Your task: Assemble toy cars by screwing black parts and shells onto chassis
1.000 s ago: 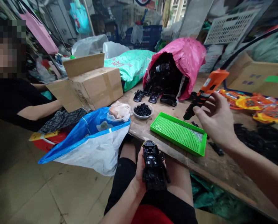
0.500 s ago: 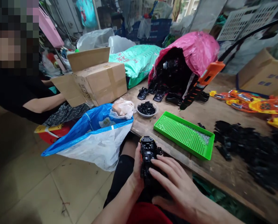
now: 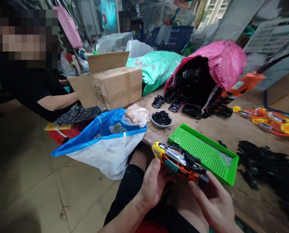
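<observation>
By the wooden table [image 3: 218, 127], left hand [image 3: 152, 183] and right hand [image 3: 215, 201] each curl their grip round a toy car [image 3: 178, 161].

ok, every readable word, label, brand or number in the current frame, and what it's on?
No text reads with certainty.
Green bag: red characters illegible; smaller mark possibly "66", unsure.
Toy car: pale marking near its yellow end, too small.
Cardboard box: dark print on one side, too blurred.
Orange-and-black tool: pale label, nothing legible.
</observation>
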